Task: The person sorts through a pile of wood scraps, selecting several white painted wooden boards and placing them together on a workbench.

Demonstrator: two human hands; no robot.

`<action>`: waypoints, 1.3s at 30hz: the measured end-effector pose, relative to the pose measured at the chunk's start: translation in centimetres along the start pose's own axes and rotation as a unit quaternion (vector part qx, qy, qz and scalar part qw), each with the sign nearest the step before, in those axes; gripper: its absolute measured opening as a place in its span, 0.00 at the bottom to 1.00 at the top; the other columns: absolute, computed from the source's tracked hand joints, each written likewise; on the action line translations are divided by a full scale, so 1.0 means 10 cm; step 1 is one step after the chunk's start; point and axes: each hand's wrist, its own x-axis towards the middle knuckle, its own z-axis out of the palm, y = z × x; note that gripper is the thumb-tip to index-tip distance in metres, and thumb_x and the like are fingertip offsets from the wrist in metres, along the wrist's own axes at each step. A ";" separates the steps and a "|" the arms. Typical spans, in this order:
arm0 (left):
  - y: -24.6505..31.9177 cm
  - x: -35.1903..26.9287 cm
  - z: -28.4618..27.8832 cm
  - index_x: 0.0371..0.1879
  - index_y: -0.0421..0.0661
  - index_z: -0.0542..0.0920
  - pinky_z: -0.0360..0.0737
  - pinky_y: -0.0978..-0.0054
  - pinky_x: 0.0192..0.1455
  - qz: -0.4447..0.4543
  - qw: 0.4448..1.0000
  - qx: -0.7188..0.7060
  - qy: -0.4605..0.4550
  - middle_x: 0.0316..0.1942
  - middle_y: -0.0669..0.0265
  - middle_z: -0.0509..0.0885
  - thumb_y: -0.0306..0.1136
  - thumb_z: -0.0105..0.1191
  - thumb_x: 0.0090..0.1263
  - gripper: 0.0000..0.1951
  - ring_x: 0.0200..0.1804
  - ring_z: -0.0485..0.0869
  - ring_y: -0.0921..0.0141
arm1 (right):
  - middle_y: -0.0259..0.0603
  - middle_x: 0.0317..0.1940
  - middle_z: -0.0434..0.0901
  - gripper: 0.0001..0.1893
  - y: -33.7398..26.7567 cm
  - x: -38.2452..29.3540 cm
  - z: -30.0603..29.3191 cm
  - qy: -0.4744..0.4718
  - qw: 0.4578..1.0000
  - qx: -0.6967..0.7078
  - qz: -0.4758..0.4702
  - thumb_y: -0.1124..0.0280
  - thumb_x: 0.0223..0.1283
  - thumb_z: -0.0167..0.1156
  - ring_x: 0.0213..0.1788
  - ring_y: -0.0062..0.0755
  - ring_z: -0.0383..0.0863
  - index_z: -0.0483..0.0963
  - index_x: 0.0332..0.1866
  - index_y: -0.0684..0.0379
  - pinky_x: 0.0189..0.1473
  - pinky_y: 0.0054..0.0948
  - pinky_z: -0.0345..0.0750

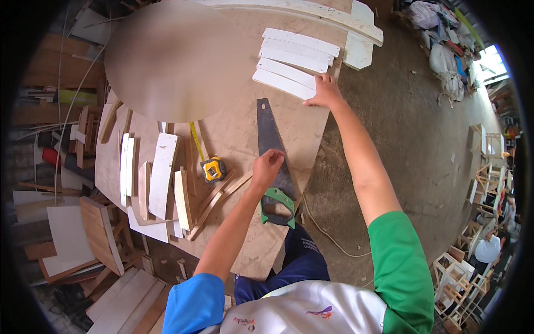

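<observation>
My right hand (pixel 325 91) grips the right end of white-painted wooden slats (pixel 283 79) at the edge of a plywood tabletop (pixel 233 125). More white slats (pixel 300 46) lie just beyond them. My left hand (pixel 268 167) hovers at or over the blade of a handsaw (pixel 271 129), fingers curled with nothing visible between them; whether it touches the blade I cannot tell. The saw's green and black handle (pixel 277 208) points toward me. Left of it lies a yellow and black tape measure (pixel 213 169), its yellow tape drawn out away from me.
Thin wood strips (pixel 212 200) and several white-painted offcuts (pixel 163 175) lie on the tabletop's left part. Long white boards (pixel 325 16) cross its far edge. A cord (pixel 329 236) runs over the floor at right. Stacked boards stand at left; a person (pixel 487 249) is far right among wooden frames.
</observation>
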 end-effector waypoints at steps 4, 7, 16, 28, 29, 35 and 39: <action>0.03 -0.03 0.07 0.40 0.39 0.83 0.78 0.76 0.39 -0.013 1.000 -0.011 -0.021 0.29 0.65 0.85 0.28 0.57 0.67 0.07 0.33 0.81 0.76 | 0.55 0.65 0.63 0.56 -0.09 -0.13 0.11 0.003 1.000 -0.020 0.007 0.43 0.34 0.75 0.68 0.56 0.63 0.59 0.67 0.68 0.68 0.49 0.65; 0.05 -0.08 0.09 0.41 0.39 0.83 0.77 0.77 0.42 -0.023 0.999 -0.012 -0.043 0.31 0.66 0.85 0.29 0.58 0.67 0.08 0.36 0.81 0.77 | 0.58 0.64 0.63 0.55 -0.14 -0.28 0.27 0.038 0.999 -0.017 0.016 0.44 0.35 0.74 0.66 0.57 0.65 0.59 0.66 0.70 0.68 0.48 0.65; -0.10 -0.37 0.01 0.59 0.37 0.72 0.76 0.75 0.49 -0.108 0.969 -0.206 -0.081 0.43 0.63 0.84 0.33 0.56 0.71 0.20 0.44 0.80 0.73 | 0.60 0.54 0.67 0.51 -0.68 -1.61 0.42 0.151 0.971 0.176 0.063 0.54 0.34 0.75 0.56 0.58 0.70 0.58 0.64 0.70 0.58 0.45 0.72; -0.22 -1.50 -0.42 0.56 0.33 0.74 0.79 0.65 0.54 -0.088 0.915 -0.375 -0.119 0.50 0.55 0.81 0.24 0.59 0.63 0.21 0.51 0.81 0.63 | 0.56 0.55 0.66 0.50 -2.36 -4.15 0.86 0.274 0.890 0.348 0.108 0.59 0.38 0.78 0.59 0.54 0.68 0.54 0.65 0.65 0.56 0.47 0.72; -0.30 -1.61 -0.52 0.57 0.34 0.73 0.78 0.64 0.54 -0.082 0.912 -0.375 -0.145 0.51 0.55 0.80 0.23 0.59 0.63 0.22 0.52 0.81 0.63 | 0.56 0.55 0.67 0.49 -2.45 -4.29 0.94 0.274 0.888 0.352 0.112 0.59 0.40 0.78 0.59 0.52 0.69 0.55 0.65 0.65 0.57 0.46 0.72; -0.80 -2.25 -1.41 0.48 0.37 0.81 0.78 0.70 0.53 -0.070 0.900 -0.249 -0.352 0.44 0.62 0.85 0.23 0.63 0.60 0.16 0.46 0.83 0.69 | 0.45 0.43 0.81 0.27 -3.06 -5.06 1.36 0.209 0.742 0.615 0.165 0.74 0.54 0.69 0.45 0.31 0.83 0.66 0.57 0.66 0.50 0.29 0.77; -1.08 -2.56 -1.76 0.46 0.37 0.83 0.78 0.72 0.49 -0.013 0.904 -0.183 -0.386 0.41 0.64 0.86 0.24 0.63 0.62 0.13 0.43 0.83 0.72 | 0.44 0.41 0.83 0.24 -3.51 -5.30 1.31 0.146 0.743 0.622 0.199 0.81 0.54 0.66 0.45 0.27 0.83 0.68 0.56 0.68 0.49 0.25 0.78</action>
